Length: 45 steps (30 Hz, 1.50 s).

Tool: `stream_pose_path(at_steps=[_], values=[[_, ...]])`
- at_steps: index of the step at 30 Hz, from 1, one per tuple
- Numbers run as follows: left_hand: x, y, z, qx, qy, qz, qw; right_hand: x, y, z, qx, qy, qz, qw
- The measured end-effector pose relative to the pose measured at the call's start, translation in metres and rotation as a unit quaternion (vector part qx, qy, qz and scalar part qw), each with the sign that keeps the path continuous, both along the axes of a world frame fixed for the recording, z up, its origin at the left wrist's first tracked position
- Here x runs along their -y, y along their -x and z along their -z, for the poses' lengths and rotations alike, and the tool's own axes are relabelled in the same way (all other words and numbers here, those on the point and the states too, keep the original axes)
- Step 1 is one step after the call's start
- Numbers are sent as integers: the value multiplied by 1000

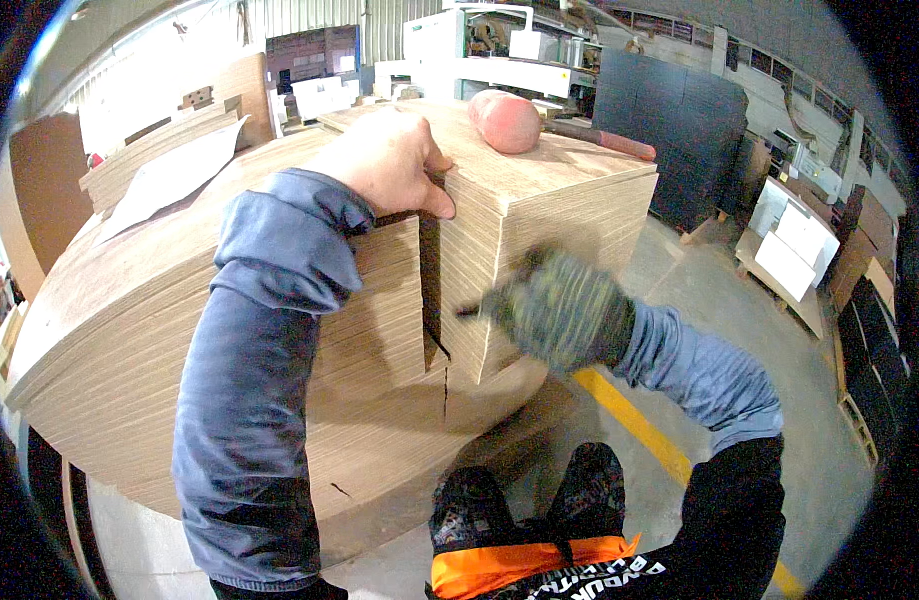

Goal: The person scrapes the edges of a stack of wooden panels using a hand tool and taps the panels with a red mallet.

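Bare and bent at the fingers, my left hand (pixel 385 165) lies over the gap between two stacks of thin wooden boards. Its thumb and fingertips grip the near edge of the right board stack (pixel 570 235). The left board stack (pixel 370 290) is under my left wrist. My right hand (pixel 565 310), in a dark striped knit glove, is curled and partly blurred beside the right stack's front corner. A small dark tip sticks out of it towards the gap; what it is I cannot make out. A mallet (pixel 507 122) with a reddish rounded head lies on top of the right stack.
A pale sheet (pixel 180 180) lies on the boards at the left. Dark panels (pixel 670 130) stand behind at the right, near a pallet with white sheets (pixel 792 245). Machinery (pixel 500 60) is at the back. A yellow line (pixel 635 420) runs along the floor beside my shoes.
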<state>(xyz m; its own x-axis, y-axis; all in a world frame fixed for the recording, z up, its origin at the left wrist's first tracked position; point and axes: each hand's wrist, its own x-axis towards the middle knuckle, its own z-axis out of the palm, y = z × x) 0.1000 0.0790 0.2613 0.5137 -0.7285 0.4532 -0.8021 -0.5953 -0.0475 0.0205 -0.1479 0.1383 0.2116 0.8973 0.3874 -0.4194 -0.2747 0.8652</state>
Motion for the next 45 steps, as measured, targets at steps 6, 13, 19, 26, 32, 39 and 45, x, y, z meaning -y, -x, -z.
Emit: stream_pose_path(at_steps=[6, 13, 19, 26, 32, 39, 45], values=[[-5, 3, -2, 16, -15, -11, 1000, -4, 31, -54, -138, -102, -46, 984], [-5, -1, -2, 16, 1, 22, 1000, -7, 33, -64, -267, -188, -173, 929], [-4, -1, -2, 14, -9, 8, 1000, -19, 45, -64, -259, -204, -106, 938], [-5, -5, 1, 34, -7, 17, 999, -5, 63, -67, -389, -234, -172, 874], [-5, 2, 0, 14, 5, -6, 1000, 4, 51, -64, -345, -280, -198, 874], [-3, -3, 2, 13, 11, -6, 1000, -1, 21, -53, -277, -271, -267, 882], [-6, 6, -2, 4, -2, -30, 1000, -4, 13, -39, -187, -232, -158, 942]])
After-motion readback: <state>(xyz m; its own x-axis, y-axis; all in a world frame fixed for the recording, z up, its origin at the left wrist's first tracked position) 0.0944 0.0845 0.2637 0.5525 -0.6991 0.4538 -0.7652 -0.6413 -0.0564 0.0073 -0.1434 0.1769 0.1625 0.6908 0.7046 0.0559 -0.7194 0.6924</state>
